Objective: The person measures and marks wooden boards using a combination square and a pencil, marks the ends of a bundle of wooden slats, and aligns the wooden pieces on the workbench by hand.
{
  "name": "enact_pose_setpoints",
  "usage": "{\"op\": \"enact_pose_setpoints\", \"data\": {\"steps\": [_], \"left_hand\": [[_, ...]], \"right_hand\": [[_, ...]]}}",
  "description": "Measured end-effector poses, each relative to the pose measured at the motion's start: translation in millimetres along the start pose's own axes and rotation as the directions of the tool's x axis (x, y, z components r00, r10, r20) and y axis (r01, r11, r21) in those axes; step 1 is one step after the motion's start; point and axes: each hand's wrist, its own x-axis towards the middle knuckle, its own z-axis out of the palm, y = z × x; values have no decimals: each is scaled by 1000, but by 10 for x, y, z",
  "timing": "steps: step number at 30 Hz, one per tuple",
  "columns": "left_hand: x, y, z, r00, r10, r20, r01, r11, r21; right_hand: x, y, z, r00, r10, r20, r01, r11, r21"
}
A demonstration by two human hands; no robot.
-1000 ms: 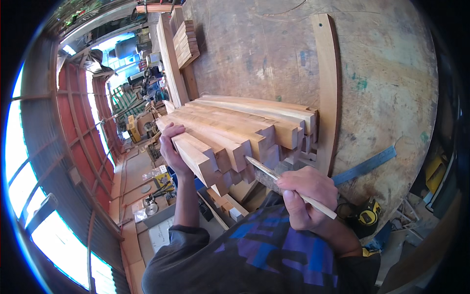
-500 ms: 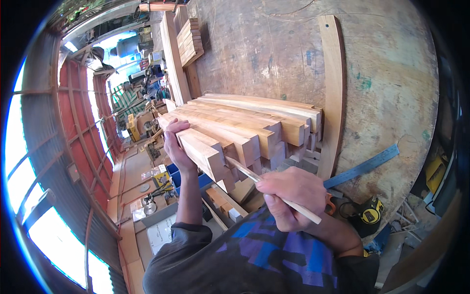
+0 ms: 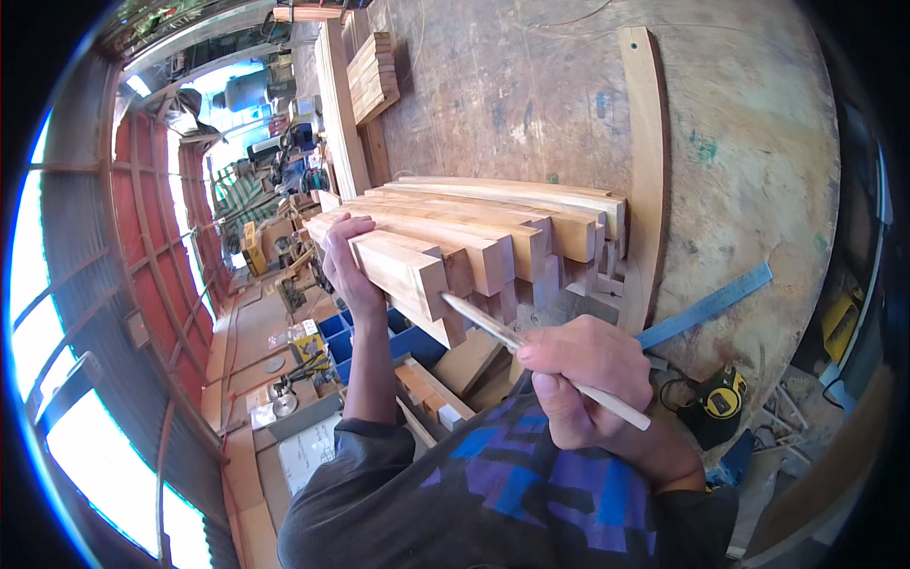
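Note:
A stack of pale wooden bars (image 3: 445,225) lies in front of me with its ends stepped. My left hand (image 3: 350,268) is at the leftmost bar (image 3: 403,269), its palm along the outer side and fingers bent over the top; the thumb is hidden. In my right hand (image 3: 590,376) is a light wooden pencil (image 3: 488,327), pinched between thumb and fingers. Its tip is by the right edge of the leftmost bar's end; whether it touches the wood I cannot tell.
A wooden strip (image 3: 646,171) is fixed across the worn bench top (image 3: 512,104). A blue ruler (image 3: 709,305) and a tape measure (image 3: 723,402) lie to the right. Short blocks (image 3: 373,81) are stacked beyond the bars. Blue trays (image 3: 414,346) sit below left.
The pencil in my right hand has shifted slightly right, its tip now by the leftmost bar's end edge. My left hand stays on that bar, fingers slightly moved. The view has shifted a little.

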Motion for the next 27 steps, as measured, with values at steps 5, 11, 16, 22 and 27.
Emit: {"op": "enact_pose_setpoints", "data": {"steps": [5,11,16,22,27], "left_hand": [[3,-26,-28,999,47,3,-47,999,22],[31,-33,-6,1000,-2,-16,1,998,-56],[8,17,32,999,-30,-27,26,990,-138],[24,-71,-9,1000,26,1,-26,996,-85],[19,-59,-14,1000,8,20,-6,996,-83]], "right_hand": [[-205,-103,-19,999,7,-31,-7,1000,20],[-458,-35,112,998,2,-68,-2,1000,4],[-550,-38,118,992,71,-101,-77,996,-51],[-603,-20,132,981,137,-137,-142,989,-31],[-664,23,135,977,170,-126,-177,983,-43]]}}
